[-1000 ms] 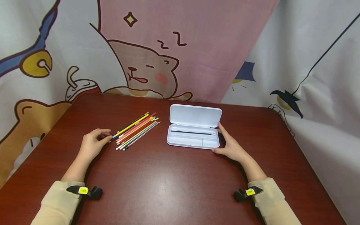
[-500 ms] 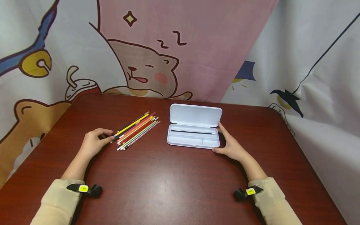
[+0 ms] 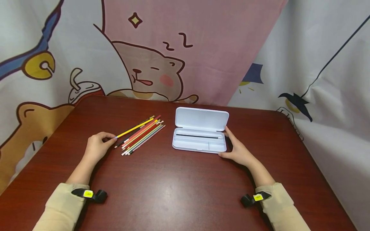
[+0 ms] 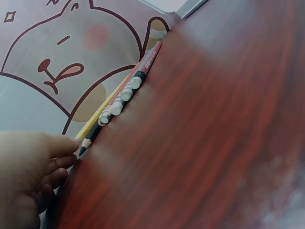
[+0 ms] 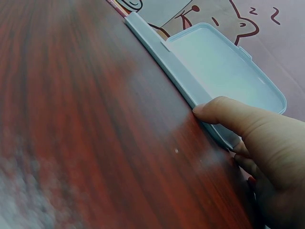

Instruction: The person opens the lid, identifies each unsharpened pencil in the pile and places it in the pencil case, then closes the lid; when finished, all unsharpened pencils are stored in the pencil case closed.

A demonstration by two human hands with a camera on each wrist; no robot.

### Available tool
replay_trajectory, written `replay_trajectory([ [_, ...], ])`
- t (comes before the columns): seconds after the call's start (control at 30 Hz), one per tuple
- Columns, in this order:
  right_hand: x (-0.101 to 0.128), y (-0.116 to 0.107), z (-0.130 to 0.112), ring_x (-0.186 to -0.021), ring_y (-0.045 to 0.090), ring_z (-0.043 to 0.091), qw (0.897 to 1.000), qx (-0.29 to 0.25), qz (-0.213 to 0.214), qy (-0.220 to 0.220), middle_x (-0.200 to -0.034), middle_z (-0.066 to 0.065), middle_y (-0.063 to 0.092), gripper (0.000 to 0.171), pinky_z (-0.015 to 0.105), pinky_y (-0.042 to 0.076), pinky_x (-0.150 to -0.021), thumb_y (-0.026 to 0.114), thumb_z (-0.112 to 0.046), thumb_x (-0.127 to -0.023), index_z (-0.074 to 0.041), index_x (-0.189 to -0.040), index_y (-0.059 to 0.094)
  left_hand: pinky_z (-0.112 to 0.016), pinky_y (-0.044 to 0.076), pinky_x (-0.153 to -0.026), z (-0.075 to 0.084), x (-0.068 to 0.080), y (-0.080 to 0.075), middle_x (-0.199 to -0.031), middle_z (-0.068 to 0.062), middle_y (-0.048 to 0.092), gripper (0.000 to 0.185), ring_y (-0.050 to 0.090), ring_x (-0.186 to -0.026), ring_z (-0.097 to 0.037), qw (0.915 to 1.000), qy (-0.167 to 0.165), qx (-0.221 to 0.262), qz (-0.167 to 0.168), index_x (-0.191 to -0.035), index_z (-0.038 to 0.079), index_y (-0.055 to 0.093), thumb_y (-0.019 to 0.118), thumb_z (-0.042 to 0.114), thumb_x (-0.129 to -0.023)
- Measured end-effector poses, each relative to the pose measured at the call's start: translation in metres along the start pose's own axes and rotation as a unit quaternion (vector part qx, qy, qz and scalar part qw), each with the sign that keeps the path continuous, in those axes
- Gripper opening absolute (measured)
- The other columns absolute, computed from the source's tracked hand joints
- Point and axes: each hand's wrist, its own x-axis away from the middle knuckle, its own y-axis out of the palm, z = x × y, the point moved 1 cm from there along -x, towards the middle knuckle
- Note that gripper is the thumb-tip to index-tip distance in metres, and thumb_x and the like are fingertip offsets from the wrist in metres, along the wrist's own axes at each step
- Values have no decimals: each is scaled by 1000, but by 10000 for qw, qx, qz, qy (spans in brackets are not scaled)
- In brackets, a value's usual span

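Left hand [image 3: 99, 146]: thumb and forefinger nearly together, pinching a pencil's near end; the other fingers bend loosely and hold nothing.
Yellow pencil [image 3: 134, 128]: slants away from that pinch along the pile's left side; its near end stands clear of its neighbour, which probably lets it be taken singly. Whether its far end touches the pile, I cannot tell.
Dark pencil [image 4: 95, 130]: just beside the yellow one, its sharpened point towards the person.
Pile [image 3: 144, 136]: pencils lying slanted and roughly parallel, near ends within easy reach of the left hand.
Right hand [image 3: 239, 150]: thumb and fingers parted widely around the case's right end, thumb at the front corner, fingers at the back, seemingly to steady it.
Case [image 3: 189, 145]: right of the pile, apart from it; the lid [image 3: 201, 119] is raised at the far side, so the compartments face the person.
Black pencil [image 3: 198, 136]: lengthwise in the long rear compartment, which suits its shape.
Table [image 3: 173, 189]: under everything.
Cloth [image 3: 225, 38]: printed, hanging behind.
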Motion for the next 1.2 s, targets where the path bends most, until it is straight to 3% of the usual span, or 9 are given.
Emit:
replay_trajectory([
  [0.13,0,0,0,-133,30,30,10000,-14,5,-13,-142,17,40,114,55,19,-107,84,-17,-73,-13,-155,4,-26,39,-58,1,1,-2,-80,-14,69,12,54,-68,-21,9991,-337,62,241,-90,-1,72,71,10,-87],
  [0.67,1,0,-1,-133,29,31,10000,21,-14,-5,-142,18,39,113,55,19,-107,83,-16,-73,-11,-154,4,-15,38,-64,5,-2,1,-87,-17,68,15,51,-72,-1,9888,-807,910,870,-95,-5,70,67,9,-90],
  [0.8,1,-1,-1,-133,29,31,10000,21,-10,-7,-142,18,39,113,56,19,-107,83,-16,-73,-11,-154,4,-13,39,-62,12,-2,6,-87,-16,68,13,52,-71,1,9867,-714,1159,890,-94,-5,70,68,6,-89],
  [1.2,1,-1,0,-133,29,31,10000,14,-24,29,-143,17,38,114,56,19,-107,83,-17,-74,-13,-155,4,-16,40,-53,51,0,35,-76,-11,66,7,53,-62,-7,9843,-31,1737,323,-90,-1,70,70,4,-86],
])
